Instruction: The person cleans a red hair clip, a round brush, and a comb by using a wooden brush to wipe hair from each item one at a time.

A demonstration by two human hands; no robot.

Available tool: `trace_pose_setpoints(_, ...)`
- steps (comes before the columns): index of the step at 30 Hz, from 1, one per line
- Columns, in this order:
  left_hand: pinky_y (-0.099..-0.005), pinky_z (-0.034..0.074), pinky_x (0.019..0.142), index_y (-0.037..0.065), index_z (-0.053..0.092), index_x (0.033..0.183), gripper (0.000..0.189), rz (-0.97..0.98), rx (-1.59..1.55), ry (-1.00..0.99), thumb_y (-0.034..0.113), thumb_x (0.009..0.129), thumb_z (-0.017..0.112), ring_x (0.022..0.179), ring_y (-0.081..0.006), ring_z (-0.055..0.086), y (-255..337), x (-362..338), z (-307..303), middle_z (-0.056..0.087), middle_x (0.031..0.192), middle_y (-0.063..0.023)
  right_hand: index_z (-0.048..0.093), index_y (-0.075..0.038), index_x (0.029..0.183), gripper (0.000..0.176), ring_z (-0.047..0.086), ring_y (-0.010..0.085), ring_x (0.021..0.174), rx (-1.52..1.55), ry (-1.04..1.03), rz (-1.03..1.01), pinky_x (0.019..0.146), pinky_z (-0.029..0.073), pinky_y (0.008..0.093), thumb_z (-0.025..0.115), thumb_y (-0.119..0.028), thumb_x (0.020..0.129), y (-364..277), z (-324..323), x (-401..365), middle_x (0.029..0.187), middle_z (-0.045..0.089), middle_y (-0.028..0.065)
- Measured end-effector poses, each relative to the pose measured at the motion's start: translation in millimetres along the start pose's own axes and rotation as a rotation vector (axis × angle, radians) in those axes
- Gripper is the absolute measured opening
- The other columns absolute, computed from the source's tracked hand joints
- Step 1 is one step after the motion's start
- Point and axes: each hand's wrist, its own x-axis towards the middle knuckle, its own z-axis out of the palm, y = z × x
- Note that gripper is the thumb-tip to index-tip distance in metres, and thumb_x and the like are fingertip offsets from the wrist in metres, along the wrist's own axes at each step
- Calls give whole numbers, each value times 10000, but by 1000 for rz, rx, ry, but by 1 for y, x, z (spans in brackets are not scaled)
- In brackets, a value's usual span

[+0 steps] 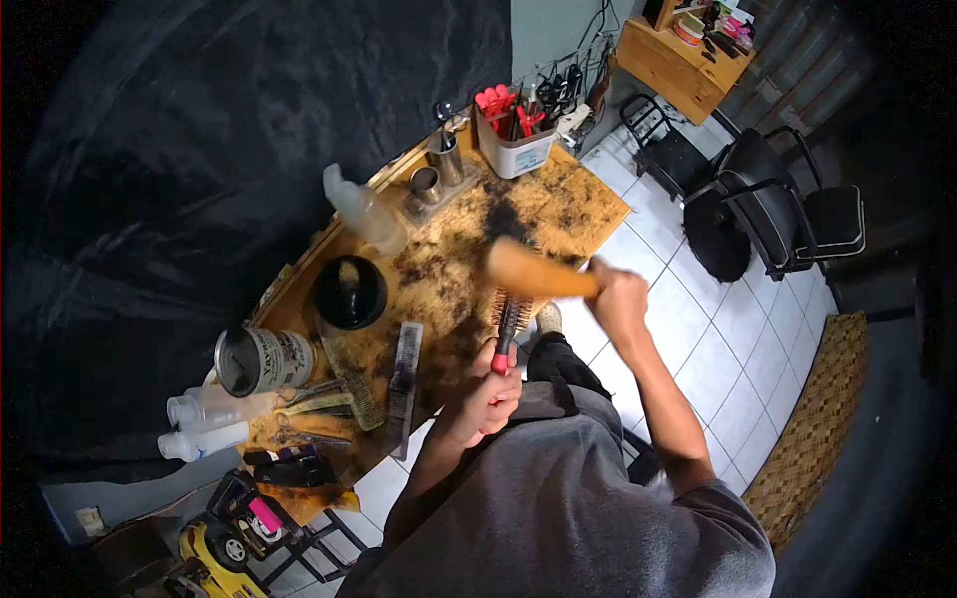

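My left hand (484, 407) is wrapped round the red handle of a round hairbrush (509, 321), whose bristled barrel points away from me over the table's front edge. A tan, wooden-looking tool with a broad rounded end (538, 271) is in my right hand (620, 301), smeared by motion. Its broad end overlaps the tip of the hairbrush in this view. Left of the hairbrush, a wide grey comb (407, 364) and a yellowish comb (367, 401) lie on the table. Dark hair clippings are scattered over the wooden tabletop (439, 289).
Along the back stand a spray bottle (365, 211), metal cups (426, 185) and a tub of red-handled tools (515, 145). A black bowl (351, 292), a labelled can (264, 361) and white bottles (204, 441) are at left. Black chairs (768, 199) stand on the tiled floor.
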Motion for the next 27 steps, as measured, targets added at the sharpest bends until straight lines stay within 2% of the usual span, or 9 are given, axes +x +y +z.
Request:
trace_pose_setpoints(5, -171, 136, 290, 159, 402, 992, 117, -57, -148, 24, 273, 963, 406, 357, -19, 220, -6, 46, 20, 352, 637, 17, 587, -90, 787, 156, 599, 316, 570, 6, 103, 179, 528, 490, 408, 636, -72, 640, 36, -15, 35, 605, 593, 147)
trace_pose_setpoints(7, -171, 136, 288, 151, 428, 957, 176, 41, -18, 177, 324, 966, 395, 355, -20, 219, -2, 60, 38, 348, 620, 25, 601, -84, 801, 196, 596, 289, 545, 138, -12, -5, 509, 486, 394, 643, -65, 610, 32, -15, 20, 595, 590, 138)
trace_pose_setpoints(8, -170, 143, 294, 147, 415, 991, 191, -120, -151, -34, 332, 974, 370, 362, -21, 225, -2, 70, 21, 349, 622, 22, 596, -83, 794, 193, 577, 311, 523, 191, -33, -73, 495, 468, 393, 644, -74, 607, 29, -18, 16, 571, 570, 138)
trace_pose_setpoints(11, -175, 152, 308, 142, 403, 1022, 181, -146, -11, 145, 307, 983, 341, 370, -23, 222, -2, 89, 35, 348, 629, 14, 582, -82, 783, 178, 561, 325, 507, 282, -61, -146, 484, 447, 405, 637, -81, 614, 47, -10, 25, 542, 543, 138)
trace_pose_setpoints(15, -180, 143, 340, 133, 388, 994, 201, -61, 80, 175, 330, 982, 350, 393, -20, 205, 14, 103, 71, 327, 647, 20, 588, -75, 808, 166, 596, 319, 528, 87, 35, 192, 497, 484, 405, 622, -33, 652, 107, -10, 85, 575, 585, 135)
trace_pose_setpoints(17, -180, 167, 340, 133, 390, 1022, 192, -59, 62, 173, 317, 984, 352, 397, -26, 219, 20, 108, 74, 341, 672, 14, 596, -79, 821, 184, 600, 308, 526, 105, 66, 151, 493, 489, 401, 627, -42, 644, 122, -16, 98, 566, 584, 127)
trace_pose_setpoints(22, -191, 265, 388, 90, 402, 1011, 231, -37, -57, 307, 315, 982, 356, 438, -51, 282, 16, 122, 92, 375, 715, 6, 651, -113, 1001, 303, 549, 177, 447, 261, -261, -279, 423, 449, 378, 595, -117, 704, 99, -18, 69, 520, 555, 33)
trace_pose_setpoints(23, -192, 262, 395, 80, 408, 1001, 248, -25, -73, 325, 322, 982, 353, 444, -50, 285, 13, 125, 94, 374, 709, 10, 644, -99, 1010, 310, 532, 170, 423, 61, -558, -335, 419, 442, 373, 586, -121, 707, 95, -20, 67, 498, 544, 28)
trace_pose_setpoints(27, -182, 192, 379, 105, 460, 1000, 234, -110, -155, 472, 307, 979, 344, 441, -23, 253, 11, 119, 107, 343, 684, 39, 658, -59, 688, 96, 590, 279, 480, 84, -309, -86, 463, 465, 426, 583, -114, 711, 130, 12, 116, 587, 602, 147)
